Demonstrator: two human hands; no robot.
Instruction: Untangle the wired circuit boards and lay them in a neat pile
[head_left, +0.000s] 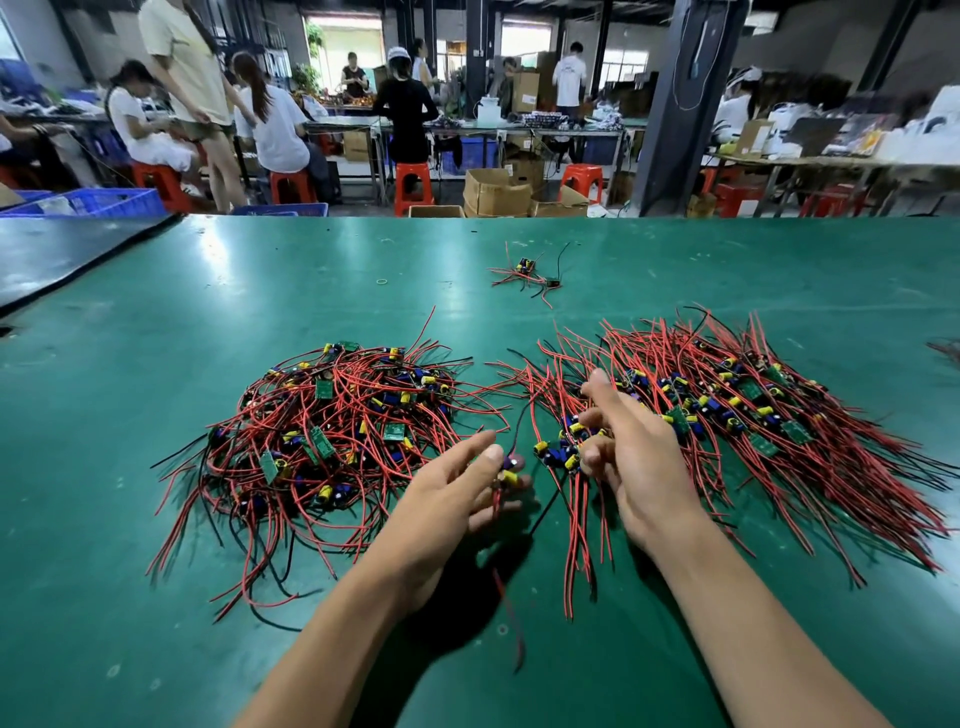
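Head view, the only one. One green-topped table (156, 415) is seen, and two large masses of wired boards are counted on it, well apart from the far edge. On the left, one tangled heap (332, 436) is noted, with red and black leads looping in every direction; its boards are too many to be counted. On the right, one sorted pile (753, 415) is laid out, the boards banded across its middle and the leads fanned roughly parallel toward the near right. Farther back, between the two and apart from both, one small cluster (527, 273) is recorded; two boards appear to be in it. One rubber band (383, 282) lies loose on the mat to its left. Two bare hands are raised in the gap between heap and pile. By the left hand (457, 488) a single board (511, 467) is pinched between thumb and curled fingers, its leads trailing down toward the near edge. The right hand (634, 457) is held at the near-left end of the sorted pile, one finger extended, the others bent beside a few boards there; whether anything is gripped cannot be told, the fingers being blurred. Beyond the table, at least four red stools (413, 187) are counted.
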